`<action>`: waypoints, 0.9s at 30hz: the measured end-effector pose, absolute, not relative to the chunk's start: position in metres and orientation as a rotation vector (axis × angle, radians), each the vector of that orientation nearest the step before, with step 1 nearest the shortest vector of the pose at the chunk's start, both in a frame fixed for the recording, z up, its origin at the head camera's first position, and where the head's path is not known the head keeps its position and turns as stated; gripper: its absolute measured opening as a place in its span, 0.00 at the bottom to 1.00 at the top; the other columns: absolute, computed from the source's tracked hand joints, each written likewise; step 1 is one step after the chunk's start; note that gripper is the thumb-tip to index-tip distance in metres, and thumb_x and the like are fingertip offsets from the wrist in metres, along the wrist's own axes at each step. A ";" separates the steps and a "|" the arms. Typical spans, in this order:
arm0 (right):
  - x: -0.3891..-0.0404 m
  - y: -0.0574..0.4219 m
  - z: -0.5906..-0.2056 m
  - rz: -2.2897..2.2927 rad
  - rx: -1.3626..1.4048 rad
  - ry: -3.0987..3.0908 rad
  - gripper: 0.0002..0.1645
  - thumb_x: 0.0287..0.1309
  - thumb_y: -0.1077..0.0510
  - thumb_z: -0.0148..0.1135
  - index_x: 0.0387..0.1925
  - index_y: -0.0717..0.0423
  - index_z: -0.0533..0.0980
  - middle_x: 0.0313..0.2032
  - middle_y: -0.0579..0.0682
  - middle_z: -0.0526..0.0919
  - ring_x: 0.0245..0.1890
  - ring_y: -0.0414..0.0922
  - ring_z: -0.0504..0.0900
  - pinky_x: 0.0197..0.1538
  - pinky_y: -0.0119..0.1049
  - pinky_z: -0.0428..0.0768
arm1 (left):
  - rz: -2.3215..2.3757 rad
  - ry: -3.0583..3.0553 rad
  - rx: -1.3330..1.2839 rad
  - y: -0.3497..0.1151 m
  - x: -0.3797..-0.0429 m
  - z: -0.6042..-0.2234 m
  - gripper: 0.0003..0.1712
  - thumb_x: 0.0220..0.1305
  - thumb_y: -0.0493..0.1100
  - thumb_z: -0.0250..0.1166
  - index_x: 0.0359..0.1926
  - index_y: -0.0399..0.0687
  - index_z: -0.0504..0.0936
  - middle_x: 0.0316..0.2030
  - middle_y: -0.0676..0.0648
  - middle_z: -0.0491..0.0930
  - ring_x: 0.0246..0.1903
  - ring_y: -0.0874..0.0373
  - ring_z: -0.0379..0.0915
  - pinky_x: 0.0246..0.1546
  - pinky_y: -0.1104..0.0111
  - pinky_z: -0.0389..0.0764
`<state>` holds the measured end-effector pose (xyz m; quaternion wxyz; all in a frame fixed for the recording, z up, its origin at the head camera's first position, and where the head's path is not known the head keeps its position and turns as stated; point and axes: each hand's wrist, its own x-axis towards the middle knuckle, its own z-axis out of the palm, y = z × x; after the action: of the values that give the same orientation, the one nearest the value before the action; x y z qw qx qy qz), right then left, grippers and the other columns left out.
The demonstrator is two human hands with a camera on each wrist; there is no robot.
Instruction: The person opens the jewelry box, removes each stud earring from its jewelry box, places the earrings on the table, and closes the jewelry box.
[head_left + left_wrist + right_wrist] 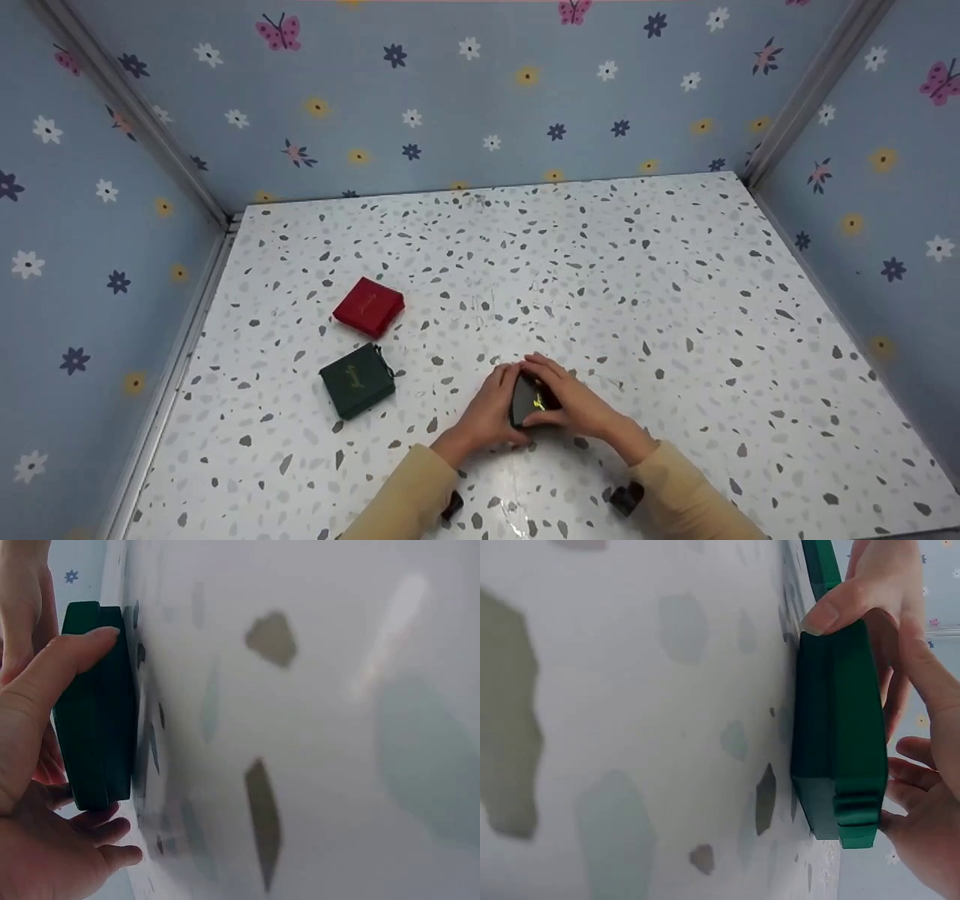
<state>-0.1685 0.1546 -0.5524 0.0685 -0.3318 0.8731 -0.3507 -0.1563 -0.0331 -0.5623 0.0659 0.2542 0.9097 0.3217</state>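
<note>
A small dark green gift box [523, 405] with gold lettering on top lies between both hands at the front middle of the table. My left hand [489, 411] grips its left side, the thumb on the near edge and the fingers toward the far end. From the other side my right hand [576, 401] holds the same box, its thumb across the near top. In the left wrist view the green box [94, 720] looks closed, low at the tabletop. A folded tab shows on its end in the right wrist view, where the box [847, 727] is partly covered by fingers.
To the left lies another green box [358, 381] with a dark ribbon loop, and behind it a red box [369, 307]. The speckled white table [675, 300] is bounded by flowered panels [480, 97] at the back and sides.
</note>
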 end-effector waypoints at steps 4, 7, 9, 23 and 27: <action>-0.167 0.158 -0.551 -1.068 -1.028 2.697 0.44 0.45 0.41 0.61 0.62 0.56 0.60 0.62 0.56 0.58 0.61 0.49 0.57 0.59 0.45 0.60 | 0.882 2.806 0.767 -0.029 -0.156 -0.559 0.63 0.27 0.51 0.77 0.64 0.36 0.52 0.58 0.38 0.55 0.56 0.48 0.55 0.55 0.63 0.62; -0.166 0.162 -0.551 -1.114 -1.047 2.726 0.39 0.47 0.45 0.63 0.59 0.56 0.64 0.60 0.56 0.61 0.59 0.50 0.61 0.57 0.48 0.63 | 0.848 2.836 0.797 -0.028 -0.158 -0.559 0.62 0.28 0.50 0.76 0.63 0.37 0.53 0.57 0.38 0.55 0.56 0.48 0.55 0.56 0.63 0.61; -0.165 0.165 -0.551 -1.148 -1.040 2.736 0.35 0.48 0.48 0.63 0.57 0.56 0.66 0.59 0.57 0.63 0.58 0.50 0.63 0.54 0.50 0.65 | 0.839 2.837 0.815 -0.028 -0.158 -0.559 0.61 0.29 0.49 0.76 0.63 0.36 0.53 0.57 0.39 0.55 0.57 0.48 0.54 0.56 0.63 0.61; -0.163 0.193 -0.551 -1.266 -0.763 2.805 0.32 0.47 0.53 0.65 0.54 0.59 0.69 0.55 0.56 0.68 0.53 0.50 0.68 0.52 0.47 0.68 | 1.016 2.736 0.721 -0.030 -0.159 -0.562 0.60 0.27 0.41 0.75 0.63 0.35 0.53 0.57 0.40 0.56 0.55 0.51 0.57 0.54 0.64 0.63; -0.164 0.199 -0.552 -1.240 -0.793 2.824 0.32 0.46 0.55 0.66 0.54 0.62 0.69 0.54 0.58 0.68 0.54 0.53 0.67 0.52 0.49 0.68 | 1.066 2.726 0.720 -0.036 -0.161 -0.560 0.59 0.26 0.39 0.75 0.63 0.33 0.54 0.57 0.38 0.56 0.55 0.50 0.58 0.54 0.63 0.64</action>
<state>-0.1644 0.1994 -0.5523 -0.0215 -0.2489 0.8867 -0.3892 -0.1606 -0.0363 -0.5603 0.0638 0.2383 0.9025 0.3530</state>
